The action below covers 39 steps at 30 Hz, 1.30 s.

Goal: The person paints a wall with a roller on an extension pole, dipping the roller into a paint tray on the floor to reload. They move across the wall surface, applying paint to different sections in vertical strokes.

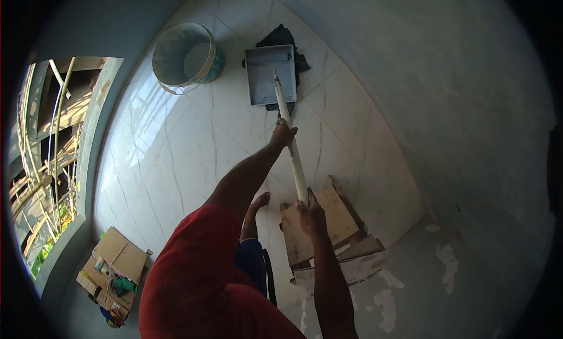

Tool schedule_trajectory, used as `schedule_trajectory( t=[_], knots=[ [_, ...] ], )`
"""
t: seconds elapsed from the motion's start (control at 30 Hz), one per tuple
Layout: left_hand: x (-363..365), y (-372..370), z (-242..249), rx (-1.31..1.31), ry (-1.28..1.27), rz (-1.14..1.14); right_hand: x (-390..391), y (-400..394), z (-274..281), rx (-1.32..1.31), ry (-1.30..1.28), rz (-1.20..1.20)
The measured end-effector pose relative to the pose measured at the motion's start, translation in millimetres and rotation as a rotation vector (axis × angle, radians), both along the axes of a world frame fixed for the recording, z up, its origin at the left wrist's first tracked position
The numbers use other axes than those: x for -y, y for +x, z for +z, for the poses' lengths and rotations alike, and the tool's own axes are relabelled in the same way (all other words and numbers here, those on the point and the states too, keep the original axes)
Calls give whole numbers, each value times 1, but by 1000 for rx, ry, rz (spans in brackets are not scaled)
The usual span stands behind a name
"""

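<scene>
Both hands grip one long pale pole (pixel 297 163) that points away from me across the floor. My left hand (pixel 283 134) is closed round its middle part. Nearer my body, my right hand (pixel 311 213) is wrapped round the lower part. The pole's far end reaches over a grey rectangular paint tray (pixel 254 81), which lies on a crumpled black sheet (pixel 302 62). Whether the pole's tip touches the tray cannot be made out.
A clear bucket (pixel 183 54) stands left of the tray. A wooden stand (pixel 328 221) is close by my right forearm. Cardboard boxes (pixel 120 251) with small items lie at lower left, below a window opening (pixel 53 151). A grey wall (pixel 457 104) rises on the right.
</scene>
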<state>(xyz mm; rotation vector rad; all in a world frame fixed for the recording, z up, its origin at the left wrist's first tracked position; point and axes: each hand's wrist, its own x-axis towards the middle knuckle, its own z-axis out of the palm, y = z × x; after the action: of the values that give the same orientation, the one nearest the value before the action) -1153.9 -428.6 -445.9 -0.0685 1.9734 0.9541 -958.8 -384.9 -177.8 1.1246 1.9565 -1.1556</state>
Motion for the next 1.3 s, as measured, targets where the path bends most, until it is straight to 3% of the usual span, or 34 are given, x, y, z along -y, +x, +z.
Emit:
schedule_trajectory(
  t=[0.07, 0.17, 0.43, 0.53, 0.7, 0.93, 1.1, 1.3],
  knots=[
    [-2, 7, -6, -12, -27, -41, -5, 9, -4, 60, -34, 10],
    [-2, 19, 27, 61, -7, -50, -2, 29, 5, -61, 32, 3],
    [13, 79, 75, 180, -60, -71, 14, 55, 59, 231, -56, -14],
    [23, 109, 79, 214, -38, -34, 31, 92, 61, 61, 22, 15],
    [37, 136, 89, 219, -35, -33, 45, 109, 66, 108, 5, 9],
    [13, 81, 63, 212, -46, -4, 24, 53, 40, 303, -28, 84],
    [-1, 45, 81, 134, -76, -25, 10, 23, 62, 162, -4, 11],
    [21, 99, 83, 182, -131, -135, 32, 67, 82, 104, 55, 84]
  ],
)
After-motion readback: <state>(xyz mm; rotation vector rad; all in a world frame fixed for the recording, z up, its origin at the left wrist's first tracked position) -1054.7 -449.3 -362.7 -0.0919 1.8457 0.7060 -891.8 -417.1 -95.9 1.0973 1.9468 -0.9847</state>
